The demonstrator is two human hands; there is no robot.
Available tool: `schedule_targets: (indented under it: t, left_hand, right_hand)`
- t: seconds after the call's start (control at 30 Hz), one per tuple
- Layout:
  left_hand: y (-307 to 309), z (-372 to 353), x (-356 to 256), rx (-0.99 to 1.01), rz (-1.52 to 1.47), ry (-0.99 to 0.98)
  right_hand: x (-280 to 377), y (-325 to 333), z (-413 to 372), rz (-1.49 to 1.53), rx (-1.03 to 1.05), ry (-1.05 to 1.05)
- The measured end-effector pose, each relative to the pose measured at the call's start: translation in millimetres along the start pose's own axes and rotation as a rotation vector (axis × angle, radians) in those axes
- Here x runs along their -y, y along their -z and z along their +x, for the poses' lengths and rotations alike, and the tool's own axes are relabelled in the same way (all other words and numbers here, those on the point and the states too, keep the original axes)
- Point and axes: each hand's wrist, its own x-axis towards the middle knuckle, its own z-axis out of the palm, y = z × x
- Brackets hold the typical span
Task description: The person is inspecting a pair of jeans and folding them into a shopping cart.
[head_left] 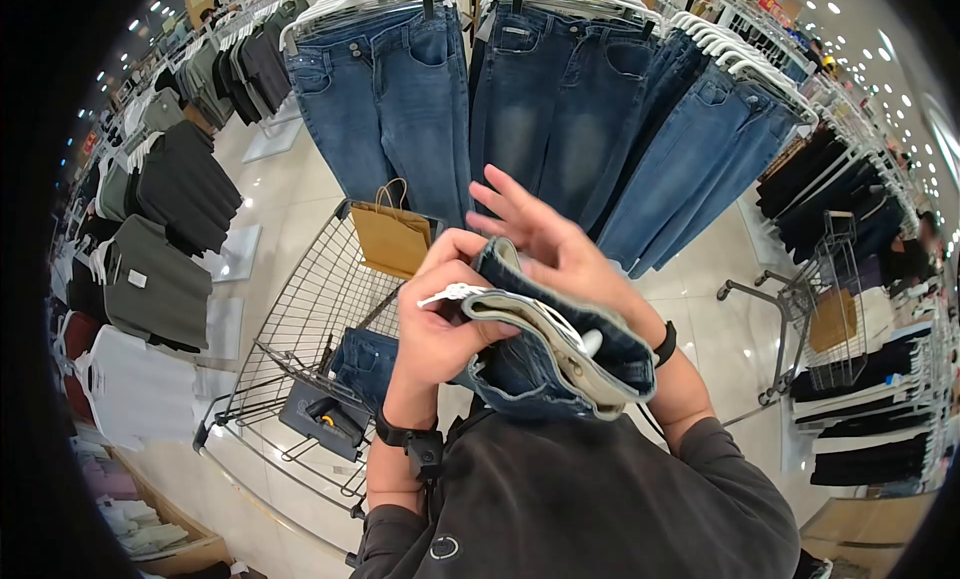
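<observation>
A folded pair of blue jeans (560,364) is held up close to my chest, its waistband turned upward and the pale inner lining showing. My left hand (440,314) grips the waistband at its left end, thumb on the near side. White cord or plastic (455,294) sticks out beside that thumb. A white rounded piece (592,342), perhaps a security tag, lies within the waist opening. My right hand (550,244) is at the far side of the jeans with fingers stretched apart and slightly blurred. Its thumb is partly hidden behind the denim.
A wire shopping cart (310,269) stands at my left, carrying a brown paper bag (390,241), more jeans (362,364) and a dark box with a yellow-and-black handheld device (335,416). Jeans hang ahead on white hangers (375,109). Another cart (805,309) stands right.
</observation>
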Motion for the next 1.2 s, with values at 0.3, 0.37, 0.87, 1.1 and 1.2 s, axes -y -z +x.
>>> schedule_targets:
  t: [0.3, 0.37, 0.87, 1.1, 1.2]
  left_hand:
    - [7, -6, 4, -0.225, 0.22, -0.025]
    - [11, -11, 9, -0.218, 0.197, 0.012]
    - [24, -21, 4, -0.217, 0.419, 0.117]
    - [27, -40, 17, -0.192, 0.501, 0.117]
    - [27, -46, 23, -0.164, 0.531, 0.138]
  right_hand:
    - [64, 16, -40, -0.35, -0.049, 0.037]
    - [75, 6, -40, -0.791, -0.002, 0.103]
    - [7, 22, -38, -0.379, -0.489, -0.118]
    - [-30, 30, -80, -0.092, -0.381, -0.676]
    - [-38, 34, -90, 0.101, -0.3, -0.707]
